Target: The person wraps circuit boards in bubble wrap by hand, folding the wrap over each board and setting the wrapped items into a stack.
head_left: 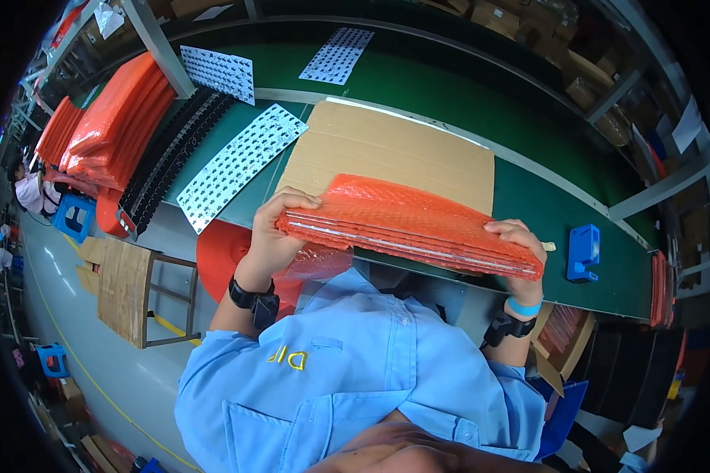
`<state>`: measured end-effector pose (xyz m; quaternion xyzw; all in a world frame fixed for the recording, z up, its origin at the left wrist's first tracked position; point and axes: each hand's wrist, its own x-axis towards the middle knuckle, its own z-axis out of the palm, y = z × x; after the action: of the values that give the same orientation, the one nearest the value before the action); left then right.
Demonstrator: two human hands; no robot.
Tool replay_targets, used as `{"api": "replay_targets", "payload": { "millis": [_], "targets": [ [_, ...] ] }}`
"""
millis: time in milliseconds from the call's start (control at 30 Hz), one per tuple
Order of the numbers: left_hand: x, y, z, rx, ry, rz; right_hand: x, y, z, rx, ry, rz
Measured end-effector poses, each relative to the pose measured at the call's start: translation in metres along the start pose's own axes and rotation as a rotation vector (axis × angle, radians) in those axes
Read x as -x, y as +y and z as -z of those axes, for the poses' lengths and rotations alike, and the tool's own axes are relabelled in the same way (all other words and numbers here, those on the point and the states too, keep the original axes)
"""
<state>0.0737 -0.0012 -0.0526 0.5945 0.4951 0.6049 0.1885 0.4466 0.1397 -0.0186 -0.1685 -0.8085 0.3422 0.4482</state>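
Between my two hands is a stack of red bubble bags (418, 225), with thin pale edges showing between the layers. My left hand (280, 225) is closed round its left end, thumb on top. At the other end my right hand (522, 246) grips the stack, fingers over the upper side. The stack is held above the near edge of a brown cardboard sheet (394, 146) on the green bench. To the left lies a white perforated keyboard plate (241, 162), apart from my hands.
Black keyboard plates (170, 158) stand in a row beside piled red bubble bags (122, 118). More white plates (337, 55) lie on the green conveyor (450, 67). A blue tape dispenser (584, 252) stands at right; an open carton (564, 339) is below. A wooden stool (126, 292) stands left.
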Motion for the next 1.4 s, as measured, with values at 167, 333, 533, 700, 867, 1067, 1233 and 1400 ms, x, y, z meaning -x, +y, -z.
{"api": "replay_targets", "payload": {
  "millis": [167, 333, 533, 700, 867, 1067, 1233, 1400],
  "targets": [
    [0.002, 0.0, 0.001, -0.018, -0.008, -0.008, 0.002, -0.003, -0.002, 0.038, -0.024, 0.027],
    [0.0, -0.002, 0.001, -0.031, -0.026, -0.012, 0.004, 0.002, -0.003, 0.05, -0.013, 0.01],
    [-0.005, 0.005, 0.006, -0.068, -0.001, 0.02, 0.013, 0.012, 0.0, -0.05, 0.021, -0.051],
    [-0.016, 0.023, 0.029, 0.47, -0.257, 0.138, 0.001, -0.013, 0.008, -0.408, 0.336, -0.315],
    [0.022, 0.031, 0.036, 0.739, -0.229, 0.413, -0.087, -0.037, -0.016, -0.569, 0.159, -0.472],
    [0.073, 0.059, 0.103, 1.192, 0.411, 0.57, -0.154, -0.081, -0.094, -0.839, -0.112, -0.343],
    [0.069, 0.112, 0.187, 0.684, 0.868, 0.109, -0.137, -0.052, -0.073, -0.681, -0.295, -0.4],
    [-0.017, 0.063, 0.36, 0.262, 0.968, 0.116, -0.106, -0.021, -0.071, -0.673, -0.333, -0.597]
  ]
}}
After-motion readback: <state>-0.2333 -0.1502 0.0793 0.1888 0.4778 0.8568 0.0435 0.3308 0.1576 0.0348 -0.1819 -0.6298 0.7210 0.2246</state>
